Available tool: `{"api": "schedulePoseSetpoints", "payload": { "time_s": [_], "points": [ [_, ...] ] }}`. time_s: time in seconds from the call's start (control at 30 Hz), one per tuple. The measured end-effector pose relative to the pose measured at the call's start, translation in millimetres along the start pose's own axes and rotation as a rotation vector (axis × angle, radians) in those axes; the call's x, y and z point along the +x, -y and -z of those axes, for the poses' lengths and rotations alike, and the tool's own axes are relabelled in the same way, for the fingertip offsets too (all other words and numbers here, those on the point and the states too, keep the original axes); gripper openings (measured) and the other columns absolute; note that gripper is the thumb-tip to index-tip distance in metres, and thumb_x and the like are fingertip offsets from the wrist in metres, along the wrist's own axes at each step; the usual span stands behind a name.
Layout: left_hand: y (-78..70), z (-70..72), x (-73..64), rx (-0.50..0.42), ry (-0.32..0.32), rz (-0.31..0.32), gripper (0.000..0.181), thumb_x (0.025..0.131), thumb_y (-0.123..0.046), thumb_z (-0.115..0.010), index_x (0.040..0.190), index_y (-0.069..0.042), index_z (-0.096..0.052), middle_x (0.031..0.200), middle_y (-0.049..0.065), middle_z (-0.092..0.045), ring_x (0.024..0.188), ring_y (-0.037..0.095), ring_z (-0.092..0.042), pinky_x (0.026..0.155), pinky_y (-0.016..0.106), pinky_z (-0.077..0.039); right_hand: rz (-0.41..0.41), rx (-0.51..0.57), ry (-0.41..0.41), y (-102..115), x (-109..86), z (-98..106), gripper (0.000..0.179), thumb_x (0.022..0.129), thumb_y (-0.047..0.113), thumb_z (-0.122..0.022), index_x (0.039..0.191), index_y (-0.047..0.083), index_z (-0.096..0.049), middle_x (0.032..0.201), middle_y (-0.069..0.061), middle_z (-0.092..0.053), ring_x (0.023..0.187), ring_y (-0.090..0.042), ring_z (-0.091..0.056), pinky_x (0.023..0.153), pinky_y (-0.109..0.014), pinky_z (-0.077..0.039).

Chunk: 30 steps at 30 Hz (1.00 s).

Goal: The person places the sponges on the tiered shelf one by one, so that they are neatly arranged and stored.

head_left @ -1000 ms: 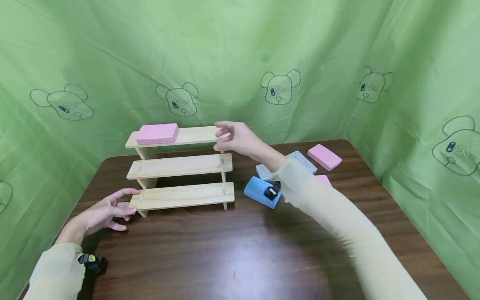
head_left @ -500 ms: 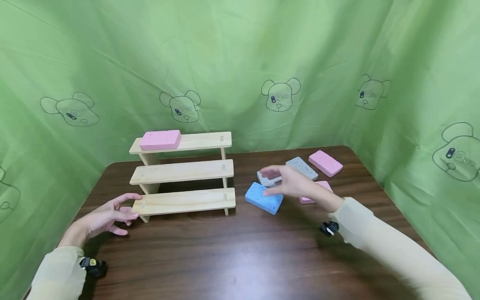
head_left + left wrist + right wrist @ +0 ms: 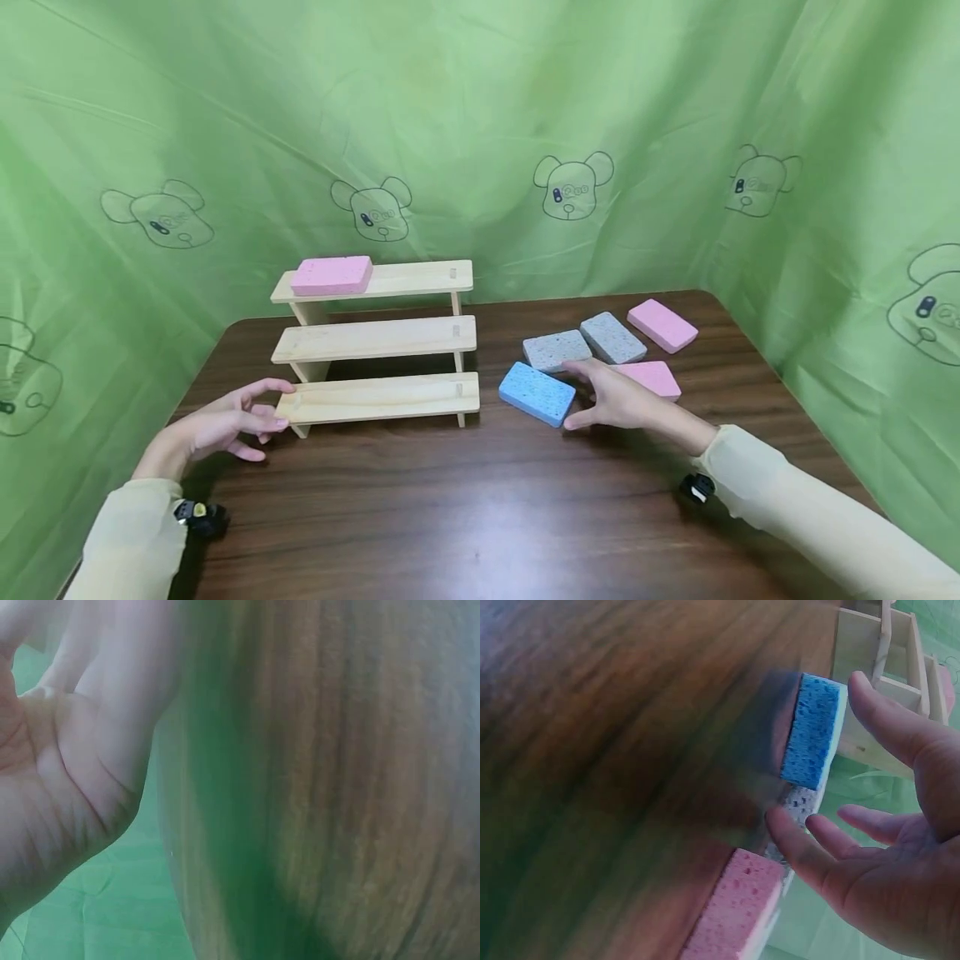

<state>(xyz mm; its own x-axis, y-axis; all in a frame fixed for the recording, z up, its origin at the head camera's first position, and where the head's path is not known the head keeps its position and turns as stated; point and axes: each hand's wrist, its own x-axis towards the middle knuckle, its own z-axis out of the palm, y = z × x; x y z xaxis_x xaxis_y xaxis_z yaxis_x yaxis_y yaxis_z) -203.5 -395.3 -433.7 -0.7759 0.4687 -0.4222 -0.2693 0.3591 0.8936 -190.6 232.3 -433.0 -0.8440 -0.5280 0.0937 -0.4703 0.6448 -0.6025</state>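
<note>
A three-tier wooden display stand [image 3: 378,400] stands on the left of the table. My left hand [image 3: 225,423] holds the left end of its lowest shelf, index finger at the back corner and thumb at the front one; the left wrist view shows mostly palm. On the right, my right hand [image 3: 618,400] is spread at the right end of a blue sponge [image 3: 537,393], thumb and fingers apart. In the right wrist view, a gap shows between the thumb and the blue sponge [image 3: 811,731]. A pink sponge [image 3: 332,276] lies on the top shelf's left part.
Behind the blue sponge lie two grey sponges, one left [image 3: 555,350] and one right [image 3: 613,337]. A pink sponge [image 3: 651,379] is partly behind my right hand, another [image 3: 662,325] farther back. Green cloth [image 3: 480,100] hangs around the dark wooden table [image 3: 420,517].
My right hand has moved from the top shelf's right end, rightward and down to the blue sponge, its fingers parted. The left hand keeps its place at the lowest shelf.
</note>
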Motion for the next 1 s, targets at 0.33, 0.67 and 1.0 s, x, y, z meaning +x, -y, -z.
{"api": "schedulePoseSetpoints", "payload": {
  "time_s": [0.33, 0.67, 1.0],
  "points": [
    [1.0, 3.1, -1.4, -0.025, 0.0, 0.005, 0.054, 0.1, -0.007, -0.061, 0.144, -0.023, -0.034, 0.11, 0.018, -0.064, 0.08, 0.018, -0.059, 0.072, 0.057, -0.059, -0.024, 0.048, 0.016, -5, 6.8, -13, 0.087, 0.073, 0.028, -0.094, 0.138, -0.011, -0.052, 0.129, -0.022, -0.061, 0.101, -0.024, -0.06, 0.078, -0.034, -0.056],
    [0.2, 7.3, -9.9, -0.016, -0.003, 0.033, 0.055, 0.1, -0.008, -0.061, 0.144, -0.025, -0.034, 0.11, 0.016, -0.065, 0.081, 0.017, -0.058, 0.074, 0.059, -0.058, -0.07, 0.146, 0.054, 1, 17.2, -19, 0.091, 0.071, 0.031, -0.095, 0.14, -0.007, -0.051, 0.125, -0.019, -0.063, 0.106, -0.029, -0.062, 0.091, -0.046, -0.053],
    [-1.1, 1.5, 0.4, -0.025, 0.013, 0.008, 0.054, 0.101, -0.006, -0.06, 0.144, -0.023, -0.033, 0.11, 0.016, -0.064, 0.081, 0.018, -0.058, 0.074, 0.059, -0.058, -0.129, 0.149, 0.088, 3, 18.6, -16, 0.083, 0.074, 0.025, -0.093, 0.14, -0.004, -0.052, 0.123, -0.017, -0.064, 0.101, -0.026, -0.061, 0.088, -0.041, -0.05]
  ]
}}
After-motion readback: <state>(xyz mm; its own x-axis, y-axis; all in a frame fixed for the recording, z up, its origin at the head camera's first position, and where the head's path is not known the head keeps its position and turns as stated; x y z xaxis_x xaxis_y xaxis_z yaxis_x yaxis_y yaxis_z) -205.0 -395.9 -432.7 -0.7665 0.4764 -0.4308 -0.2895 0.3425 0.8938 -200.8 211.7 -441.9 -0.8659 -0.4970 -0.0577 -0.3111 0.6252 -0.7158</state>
